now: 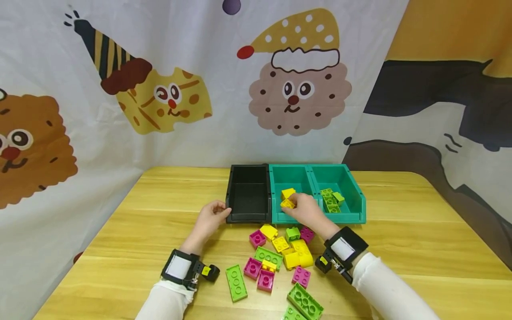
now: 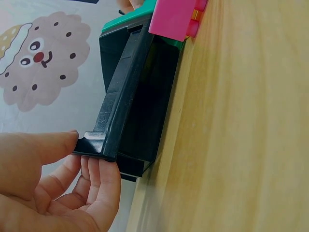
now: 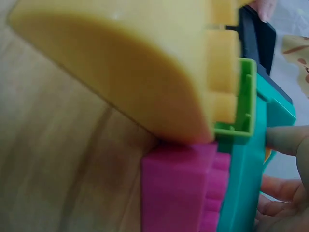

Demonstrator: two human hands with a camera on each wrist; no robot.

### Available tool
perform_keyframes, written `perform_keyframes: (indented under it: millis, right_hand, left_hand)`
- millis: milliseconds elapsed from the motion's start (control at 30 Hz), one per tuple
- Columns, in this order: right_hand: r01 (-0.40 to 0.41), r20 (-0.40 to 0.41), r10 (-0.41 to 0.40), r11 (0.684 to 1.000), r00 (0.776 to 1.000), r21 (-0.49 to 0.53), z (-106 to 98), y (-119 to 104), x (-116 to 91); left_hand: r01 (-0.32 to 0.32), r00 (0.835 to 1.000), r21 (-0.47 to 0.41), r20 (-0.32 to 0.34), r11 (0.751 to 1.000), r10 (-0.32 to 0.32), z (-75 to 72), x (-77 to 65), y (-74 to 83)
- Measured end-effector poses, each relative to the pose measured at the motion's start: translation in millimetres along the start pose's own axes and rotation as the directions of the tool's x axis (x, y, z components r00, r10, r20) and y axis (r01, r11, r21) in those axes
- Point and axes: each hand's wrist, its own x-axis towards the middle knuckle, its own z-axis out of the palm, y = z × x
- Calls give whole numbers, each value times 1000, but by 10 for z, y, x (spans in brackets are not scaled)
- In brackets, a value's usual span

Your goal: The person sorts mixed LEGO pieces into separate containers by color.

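Note:
My left hand [image 1: 210,218] pinches the front left corner of the black bin [image 1: 249,217], thumb on top and fingers below in the left wrist view. Over the middle teal bin [image 1: 291,172], my right hand [image 1: 310,212] pinches a yellow toy brick [image 1: 286,204] between thumb and fingers. Another yellow brick [image 1: 288,193] lies in that bin just behind. The right wrist view shows the fingers reaching past the teal front edge, with the held brick mostly hidden.
The right teal bin [image 1: 356,195] holds several green bricks [image 1: 330,201]. In front of the bins lie loose bricks: magenta [image 1: 266,280], yellow [image 1: 305,253] and green [image 1: 236,283]. A printed cloth [image 1: 224,146] hangs behind the wooden table [image 1: 132,249].

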Motion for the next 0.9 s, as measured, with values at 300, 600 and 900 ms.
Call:
perform_keyframes:
  millis: [300, 600, 900]
  right_hand:
    - [-41, 11, 41, 999, 999, -31, 56, -6, 80]
    - [-67, 42, 70, 995, 997, -79, 61, -20, 122]
    - [-15, 70, 22, 995, 997, -94, 40, 9, 111]
  left_hand:
    - [6, 1000, 7, -2, 1000, -6, -4, -1, -6]
    - [11, 1000, 6, -3, 1000, -11, 3, -10, 14]
    - [10, 1000, 17, -3, 1000, -10, 1, -5, 0]
